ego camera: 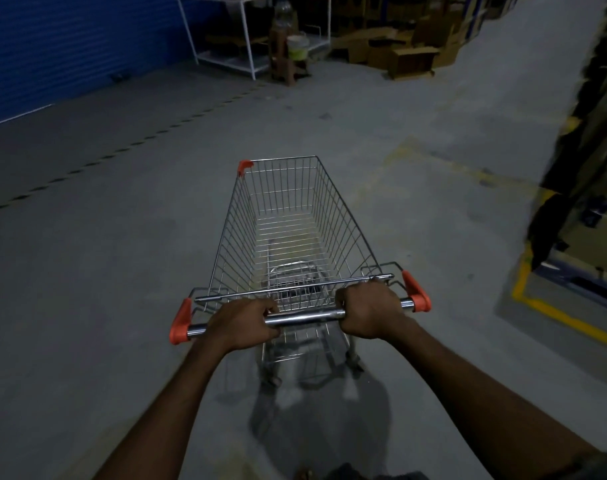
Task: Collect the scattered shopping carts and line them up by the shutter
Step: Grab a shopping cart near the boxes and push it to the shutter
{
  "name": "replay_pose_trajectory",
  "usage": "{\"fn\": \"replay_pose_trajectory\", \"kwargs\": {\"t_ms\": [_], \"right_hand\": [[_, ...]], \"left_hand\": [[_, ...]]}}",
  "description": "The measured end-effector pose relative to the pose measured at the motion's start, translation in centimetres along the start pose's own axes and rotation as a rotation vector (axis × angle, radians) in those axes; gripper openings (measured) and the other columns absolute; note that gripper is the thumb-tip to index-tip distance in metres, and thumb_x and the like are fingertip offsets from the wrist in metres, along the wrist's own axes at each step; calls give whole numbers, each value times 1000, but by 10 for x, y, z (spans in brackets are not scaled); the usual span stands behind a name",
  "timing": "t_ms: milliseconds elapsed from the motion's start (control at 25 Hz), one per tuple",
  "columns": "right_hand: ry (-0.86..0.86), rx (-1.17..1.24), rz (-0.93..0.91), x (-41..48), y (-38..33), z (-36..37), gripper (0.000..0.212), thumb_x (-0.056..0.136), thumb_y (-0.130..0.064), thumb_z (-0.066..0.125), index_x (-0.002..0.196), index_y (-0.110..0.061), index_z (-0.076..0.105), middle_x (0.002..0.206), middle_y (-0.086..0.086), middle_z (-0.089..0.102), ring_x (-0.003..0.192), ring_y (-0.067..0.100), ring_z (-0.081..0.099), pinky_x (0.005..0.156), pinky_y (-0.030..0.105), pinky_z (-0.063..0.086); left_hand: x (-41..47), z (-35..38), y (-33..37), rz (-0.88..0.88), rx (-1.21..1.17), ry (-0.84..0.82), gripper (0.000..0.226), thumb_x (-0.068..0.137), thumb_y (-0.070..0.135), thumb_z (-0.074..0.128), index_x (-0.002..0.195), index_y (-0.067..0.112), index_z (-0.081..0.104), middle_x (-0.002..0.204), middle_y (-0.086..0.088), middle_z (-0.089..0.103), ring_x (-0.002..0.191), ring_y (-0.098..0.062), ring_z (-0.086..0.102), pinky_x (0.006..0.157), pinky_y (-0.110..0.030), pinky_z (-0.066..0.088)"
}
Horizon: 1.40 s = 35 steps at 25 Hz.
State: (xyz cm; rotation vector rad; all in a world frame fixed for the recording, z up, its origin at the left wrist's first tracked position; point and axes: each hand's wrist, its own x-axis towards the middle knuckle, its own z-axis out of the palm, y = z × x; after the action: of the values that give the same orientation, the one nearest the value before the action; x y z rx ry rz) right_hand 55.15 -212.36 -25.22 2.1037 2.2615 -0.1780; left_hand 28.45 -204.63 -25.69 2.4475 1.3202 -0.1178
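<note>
Closest to us are two bare forearms reaching up from the bottom edge; the left hand [241, 323] and the right hand [369, 311] each have their fingers curled round the chrome handle bar [305, 318] of a shopping cart [236, 244], the left near the left end, the right near the right end, with a bare stretch of bar between them; orange end caps [180, 327] close off the bar at both sides. The cart stands on the grey floor [104, 271] directly ahead of us, its wire basket pointing away and slightly left, out in the middle of the open space; we see the blue shutter [70, 46] well apart from it, at the far left. Beside the shutter's right edge stands a white metal frame rack [222, 36]; just right of that, a pale bucket [298, 46] sits on a brown stand; cardboard boxes [409, 57] are heaped further right. A yellow line [565, 317] marks the floor at the right, next to blurred shelving [579, 133].
</note>
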Motion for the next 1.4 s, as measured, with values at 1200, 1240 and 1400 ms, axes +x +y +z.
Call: {"fn": "replay_pose_trajectory", "kwargs": {"t_ms": [1200,1240,1400], "right_hand": [[190,0,-381,471,-94,-41,36,66,-43,45,85,-21,67,79,1,69,79,25,66,78,34,47],[217,-9,-360,490,-104,-38,36,68,-42,44,86,-22,67,80,1,69,81,25,65,83,36,46],[264,-6,-204,559,-154,-30,18,75,-34,59,86,-22,64,84,1,68,89,26,63,95,44,42]], "left_hand": [[206,-119,-290,-374,119,367,38,73,62,58,100,37,64,89,11,72,84,-15,69,71,-31,55],[213,-126,-308,-376,141,374,37,75,62,59,101,36,65,89,9,73,84,-16,69,69,-30,54],[242,-156,-377,-367,184,355,36,80,60,58,102,33,67,92,4,73,85,-20,69,64,-28,43]]}}
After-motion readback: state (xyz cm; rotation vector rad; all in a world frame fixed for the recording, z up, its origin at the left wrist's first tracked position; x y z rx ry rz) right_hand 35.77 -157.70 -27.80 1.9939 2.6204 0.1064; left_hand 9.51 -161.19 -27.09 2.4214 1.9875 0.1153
